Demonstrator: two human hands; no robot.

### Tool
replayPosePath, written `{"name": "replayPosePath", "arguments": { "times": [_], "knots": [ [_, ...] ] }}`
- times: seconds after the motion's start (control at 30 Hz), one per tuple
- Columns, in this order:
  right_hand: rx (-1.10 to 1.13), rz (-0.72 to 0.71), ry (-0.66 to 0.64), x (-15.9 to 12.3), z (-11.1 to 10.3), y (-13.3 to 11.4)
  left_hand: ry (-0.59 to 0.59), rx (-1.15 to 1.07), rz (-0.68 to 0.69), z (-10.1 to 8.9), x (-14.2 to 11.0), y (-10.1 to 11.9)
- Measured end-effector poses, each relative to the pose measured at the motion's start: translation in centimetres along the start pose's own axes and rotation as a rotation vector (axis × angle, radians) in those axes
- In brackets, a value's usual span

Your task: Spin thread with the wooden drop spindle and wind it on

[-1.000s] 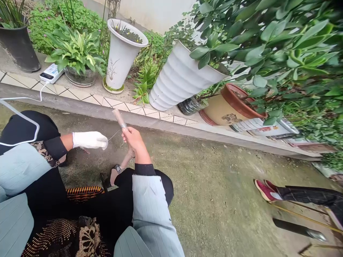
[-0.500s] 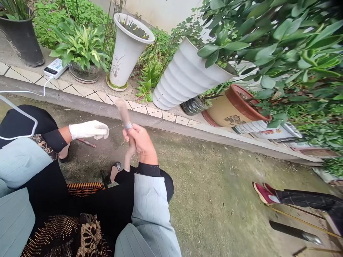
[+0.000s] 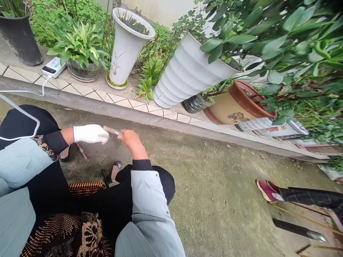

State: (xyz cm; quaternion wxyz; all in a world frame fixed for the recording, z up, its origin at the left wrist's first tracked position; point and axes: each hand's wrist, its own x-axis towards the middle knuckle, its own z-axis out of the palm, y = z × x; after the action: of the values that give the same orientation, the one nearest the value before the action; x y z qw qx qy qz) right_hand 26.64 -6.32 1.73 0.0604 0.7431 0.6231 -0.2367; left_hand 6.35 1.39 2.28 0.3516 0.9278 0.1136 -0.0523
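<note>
Right bare hand [image 3: 130,140]: grip closed on pink rod [image 3: 110,130]. Rod's long axis runs left, tip just beside white-gloved left hand [image 3: 89,134]; its grip unclear.

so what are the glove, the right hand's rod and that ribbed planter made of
The glove on the left hand looks like knitted cotton, matte and soft. The short rod in the right hand looks like smooth wood or plastic, pinkish brown, with a shiny metal band; can't tell which. The ribbed planter looks like white plastic or glazed ceramic, faintly shiny.
</note>
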Motion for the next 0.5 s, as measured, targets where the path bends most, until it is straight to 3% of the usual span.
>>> {"name": "replayPosePath", "arguments": {
  "times": [0.13,0.27,0.33,0.43,0.5],
  "knots": [
    [-0.062,-0.176,-0.317,-0.1,0.6,-0.9,0.150,0.351,-0.024,0.0,-0.2,-0.3],
    [0.184,-0.367,-0.641,-0.3,1.0,-1.2,0.215,0.483,0.101,-0.1,0.0,-0.8],
    [0.357,-0.457,-0.722,-0.7,0.6,-0.8,0.241,0.477,0.093,-0.1,0.2,-1.5],
    [0.651,-0.536,-0.636,-1.5,-0.8,0.4,0.269,0.303,-0.008,0.4,0.7,-2.5],
    [0.857,-0.489,-0.417,-2.2,-2.0,1.4,0.232,0.143,-0.031,0.8,1.1,-2.7]
  ]
}}
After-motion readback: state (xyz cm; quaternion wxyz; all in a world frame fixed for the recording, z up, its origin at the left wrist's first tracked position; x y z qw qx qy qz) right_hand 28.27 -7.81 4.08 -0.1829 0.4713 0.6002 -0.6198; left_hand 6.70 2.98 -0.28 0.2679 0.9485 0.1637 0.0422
